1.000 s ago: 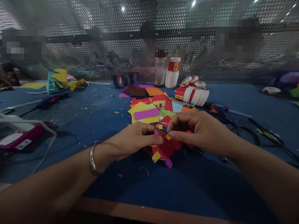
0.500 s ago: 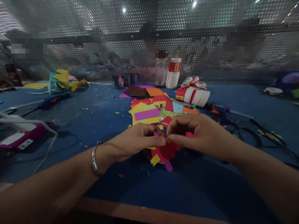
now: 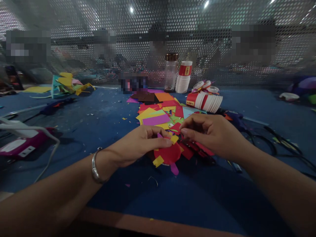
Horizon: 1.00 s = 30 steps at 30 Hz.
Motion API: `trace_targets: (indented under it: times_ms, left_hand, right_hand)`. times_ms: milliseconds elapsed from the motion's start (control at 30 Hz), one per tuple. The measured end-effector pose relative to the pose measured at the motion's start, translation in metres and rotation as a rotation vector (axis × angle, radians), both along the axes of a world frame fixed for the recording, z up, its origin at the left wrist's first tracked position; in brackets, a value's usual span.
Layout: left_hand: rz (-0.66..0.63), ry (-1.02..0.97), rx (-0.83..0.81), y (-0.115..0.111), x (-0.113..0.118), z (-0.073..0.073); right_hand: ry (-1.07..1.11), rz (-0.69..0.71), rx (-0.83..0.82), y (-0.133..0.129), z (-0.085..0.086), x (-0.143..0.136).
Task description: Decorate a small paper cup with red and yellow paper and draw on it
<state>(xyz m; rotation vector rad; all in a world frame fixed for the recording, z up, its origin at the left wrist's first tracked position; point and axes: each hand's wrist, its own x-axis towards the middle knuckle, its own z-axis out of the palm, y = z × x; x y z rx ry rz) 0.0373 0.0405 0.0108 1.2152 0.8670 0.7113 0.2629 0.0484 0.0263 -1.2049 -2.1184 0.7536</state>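
Note:
My left hand is closed on a red paper disc, its thumb over the upper edge. Small yellow paper pieces stick out around the disc, and a purple strip points down from its lower edge. By the left thumb tip, another yellow piece sits at the rim. My right hand hovers just right of the disc, apart from it. Its thumb and forefinger are pinched together; whatever may be between them cannot be made out. Dark-handled scissors and red paper lie under it.
Coloured paper scraps are heaped beyond the hands. Behind them stand a glass bottle and stacked paper cups; another cup stack lies sideways. Glue guns with cords lie at both sides, and a purple power strip is left.
My right hand has drawn away from the disc, up and to the right. A yellow piece now shows at the rim by my left thumb. The disc and left hand have shifted slightly left.

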Motion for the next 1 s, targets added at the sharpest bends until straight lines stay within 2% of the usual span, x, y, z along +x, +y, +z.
trace_targets:
  times_ms: [167, 267, 400, 733, 1000]
  left_hand:
    - [0.151, -0.086, -0.036, 0.006, -0.008, 0.003]
    - [0.261, -0.088, -0.016, 0.008, -0.009, 0.007]
    - [0.34, -0.1, 0.019, 0.012, -0.011, 0.013]
    - [0.382, -0.065, 0.012, 0.014, -0.009, 0.015]
    - [0.352, -0.103, 0.035, 0.019, -0.012, 0.008]
  right_hand:
    - [-0.265, -0.048, 0.165, 0.01, -0.005, 0.004]
    - [-0.419, -0.032, 0.192, 0.013, -0.01, 0.0]
    - [-0.522, -0.015, 0.226, 0.016, -0.018, -0.011]
    - [-0.627, 0.028, 0.255, 0.018, -0.017, -0.027]
    - [-0.558, -0.004, 0.289, 0.02, -0.023, -0.027]
